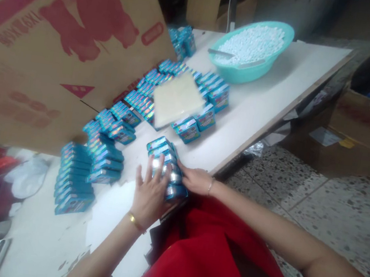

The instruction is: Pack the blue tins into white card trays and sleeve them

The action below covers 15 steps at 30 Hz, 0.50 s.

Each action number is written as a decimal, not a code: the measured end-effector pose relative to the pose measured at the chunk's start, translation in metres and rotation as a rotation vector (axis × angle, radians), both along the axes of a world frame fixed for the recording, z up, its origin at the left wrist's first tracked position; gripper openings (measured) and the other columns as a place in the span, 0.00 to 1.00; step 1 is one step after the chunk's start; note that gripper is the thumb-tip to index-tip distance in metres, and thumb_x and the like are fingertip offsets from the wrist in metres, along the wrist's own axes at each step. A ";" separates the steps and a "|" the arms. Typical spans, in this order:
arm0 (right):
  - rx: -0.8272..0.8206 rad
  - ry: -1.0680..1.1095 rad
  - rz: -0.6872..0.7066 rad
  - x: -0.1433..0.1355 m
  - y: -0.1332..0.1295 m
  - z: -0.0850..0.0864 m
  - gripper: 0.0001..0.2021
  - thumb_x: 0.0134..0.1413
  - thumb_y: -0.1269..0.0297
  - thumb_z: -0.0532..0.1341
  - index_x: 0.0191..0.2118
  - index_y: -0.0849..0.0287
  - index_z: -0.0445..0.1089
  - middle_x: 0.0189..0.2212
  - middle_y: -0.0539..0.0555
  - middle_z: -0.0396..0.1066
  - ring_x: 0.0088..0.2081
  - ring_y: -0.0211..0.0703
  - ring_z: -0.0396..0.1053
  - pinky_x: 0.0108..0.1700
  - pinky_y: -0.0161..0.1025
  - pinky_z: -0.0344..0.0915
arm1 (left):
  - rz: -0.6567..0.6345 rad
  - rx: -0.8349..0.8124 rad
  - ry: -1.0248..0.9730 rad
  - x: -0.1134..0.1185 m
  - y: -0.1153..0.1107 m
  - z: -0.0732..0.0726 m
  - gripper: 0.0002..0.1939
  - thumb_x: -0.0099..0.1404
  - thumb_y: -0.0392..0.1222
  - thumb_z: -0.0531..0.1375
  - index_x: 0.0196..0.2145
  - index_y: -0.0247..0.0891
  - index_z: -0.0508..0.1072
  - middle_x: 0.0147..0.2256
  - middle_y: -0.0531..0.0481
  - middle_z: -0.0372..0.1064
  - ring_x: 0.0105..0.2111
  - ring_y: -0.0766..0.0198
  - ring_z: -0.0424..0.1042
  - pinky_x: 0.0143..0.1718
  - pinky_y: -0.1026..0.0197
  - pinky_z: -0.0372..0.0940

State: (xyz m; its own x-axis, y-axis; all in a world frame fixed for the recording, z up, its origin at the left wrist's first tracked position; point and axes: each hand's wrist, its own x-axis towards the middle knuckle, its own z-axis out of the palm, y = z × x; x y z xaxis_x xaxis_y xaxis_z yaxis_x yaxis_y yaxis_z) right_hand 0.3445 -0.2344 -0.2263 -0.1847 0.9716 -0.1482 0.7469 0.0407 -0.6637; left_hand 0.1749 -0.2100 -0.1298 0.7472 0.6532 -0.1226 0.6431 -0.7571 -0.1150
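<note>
The table [235,122] (white) holds boxes [122,133] — blue; basin [249,74] — turquoise.

A large cardboard box [50,92] with red printing rises along the left side of the white table [320,61], and a turquoise basin [249,76] of small white pieces sits toward the far end. A pale plastic bag [29,178] lies at left; beyond the table's right edge are a brown carton [369,121] and speckled floor [328,218].

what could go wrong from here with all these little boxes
The blue boxes under the left hand and beside the right hand are close to the table edge, so a slip might drop some.

The bowl is full of small white pieces; a bump could spill them.

The row of boxes at left stands close-packed, so a knock might topple several.
</note>
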 end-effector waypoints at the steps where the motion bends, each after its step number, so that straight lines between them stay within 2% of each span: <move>1: 0.003 0.006 0.004 0.000 0.000 -0.001 0.32 0.59 0.61 0.47 0.67 0.61 0.37 0.44 0.60 0.74 0.40 0.51 0.73 0.38 0.40 0.62 | -0.007 0.021 -0.004 0.005 -0.003 -0.004 0.46 0.55 0.57 0.59 0.65 0.37 0.46 0.65 0.36 0.38 0.64 0.37 0.34 0.59 0.32 0.35; 3: 0.010 0.027 0.002 0.001 0.000 -0.002 0.33 0.59 0.61 0.48 0.67 0.59 0.37 0.46 0.59 0.73 0.41 0.51 0.73 0.39 0.40 0.62 | -0.026 0.014 -0.029 0.011 -0.007 -0.012 0.50 0.55 0.58 0.59 0.65 0.31 0.42 0.65 0.32 0.37 0.65 0.39 0.34 0.60 0.34 0.31; 5: 0.001 0.068 0.001 0.003 0.000 -0.003 0.32 0.59 0.62 0.48 0.67 0.59 0.37 0.48 0.59 0.72 0.41 0.52 0.72 0.41 0.41 0.63 | -0.035 -0.028 -0.075 0.010 -0.007 -0.018 0.55 0.53 0.62 0.59 0.65 0.28 0.38 0.65 0.29 0.34 0.65 0.39 0.34 0.61 0.35 0.31; 7: -0.014 0.135 0.015 0.004 -0.002 -0.004 0.31 0.59 0.63 0.48 0.67 0.58 0.40 0.48 0.59 0.71 0.42 0.51 0.72 0.42 0.42 0.63 | -0.056 -0.116 -0.120 0.003 0.000 -0.017 0.57 0.52 0.65 0.58 0.66 0.29 0.34 0.65 0.29 0.32 0.65 0.38 0.33 0.61 0.35 0.33; 9: 0.006 0.224 0.040 0.007 -0.004 -0.001 0.28 0.61 0.62 0.48 0.66 0.57 0.44 0.48 0.58 0.71 0.43 0.49 0.71 0.43 0.41 0.63 | -0.059 -0.206 -0.179 -0.005 0.013 -0.011 0.52 0.58 0.64 0.54 0.66 0.34 0.30 0.66 0.32 0.34 0.65 0.42 0.35 0.61 0.35 0.35; 12: 0.157 0.299 -0.003 0.019 0.000 0.013 0.21 0.63 0.58 0.49 0.58 0.58 0.59 0.44 0.56 0.72 0.41 0.45 0.70 0.43 0.39 0.63 | 0.067 -0.123 -0.293 -0.011 0.041 -0.005 0.40 0.67 0.57 0.46 0.66 0.39 0.28 0.66 0.36 0.36 0.65 0.47 0.35 0.60 0.35 0.35; 15: 0.430 0.207 -0.093 0.045 0.029 0.041 0.16 0.63 0.57 0.50 0.45 0.60 0.68 0.37 0.57 0.71 0.40 0.44 0.66 0.45 0.39 0.61 | 0.102 -0.053 -0.278 -0.008 0.067 -0.010 0.41 0.64 0.59 0.49 0.66 0.39 0.37 0.65 0.35 0.39 0.65 0.43 0.34 0.59 0.30 0.35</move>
